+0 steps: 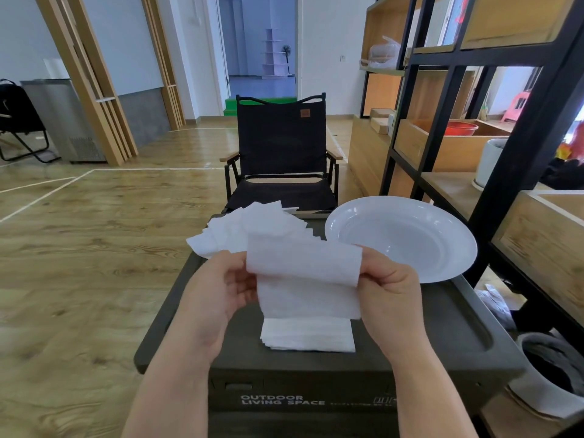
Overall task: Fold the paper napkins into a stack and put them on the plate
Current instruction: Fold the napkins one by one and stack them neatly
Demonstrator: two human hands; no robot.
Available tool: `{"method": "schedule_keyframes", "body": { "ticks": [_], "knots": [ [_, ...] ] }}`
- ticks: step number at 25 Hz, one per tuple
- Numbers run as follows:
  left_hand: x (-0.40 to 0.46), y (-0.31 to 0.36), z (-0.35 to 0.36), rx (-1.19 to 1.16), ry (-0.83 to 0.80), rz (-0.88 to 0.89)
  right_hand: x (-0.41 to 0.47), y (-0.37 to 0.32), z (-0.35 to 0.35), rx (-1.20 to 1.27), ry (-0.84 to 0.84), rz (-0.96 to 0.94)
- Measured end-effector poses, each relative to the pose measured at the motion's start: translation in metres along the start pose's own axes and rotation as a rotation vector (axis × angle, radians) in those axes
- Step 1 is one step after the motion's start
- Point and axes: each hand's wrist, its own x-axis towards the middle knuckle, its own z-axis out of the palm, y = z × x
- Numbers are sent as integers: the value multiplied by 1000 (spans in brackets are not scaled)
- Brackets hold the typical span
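Both of our hands held one paper napkin up above the worktop, a dark box lid printed with "OUTDOOR LIVING SPACE". Our left hand pinched the napkin's left edge, thumb toward us and fingers curled behind the sheet; our right hand pinched the right edge the same way. Each grip was closed on the paper, not clenched hard. The napkin's top part was bent over toward us, so a folded band lay across the upper half and the lower part hung down.

Directly below it a folded stack of napkins lay flat on the worktop, its far edge covered by the hanging sheet. Beyond our hands a loose pile of unfolded napkins was fanned out at the far left of the worktop, its near part hidden behind the held napkin and our left fingers. The white plate sat at the far right, just beside the held napkin and apart from the stack, with nothing on it.

We could not see our fingertips behind the paper. A black folding chair stood past the worktop, and a shelf unit ran along the right, cut off by the frame.
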Motion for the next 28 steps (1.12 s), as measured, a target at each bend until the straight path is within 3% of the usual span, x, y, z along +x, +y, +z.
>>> {"method": "schedule_keyframes", "body": {
  "ticks": [5, 9, 11, 16, 22, 26, 28],
  "knots": [
    [1, -6, 15, 214, 117, 115, 3, 1, 3, 52, 78, 129],
    [0, -10, 19, 215, 98, 265, 8, 5, 0, 324, 48, 394],
    [1, -11, 20, 245, 72, 252, 8, 11, -1, 165, 7, 404],
    [6, -20, 20, 208, -46, -12, 6, 14, 4, -55, 82, 318],
    [10, -25, 28, 90, 95, 71, 5, 14, -3, 31, -61, 476],
    [15, -41, 23, 217, 62, -54, 7, 29, 4, -149, 128, 450],
    [18, -48, 23, 382, 150, -24, 6, 35, 6, -250, 136, 418]
  ]
}}
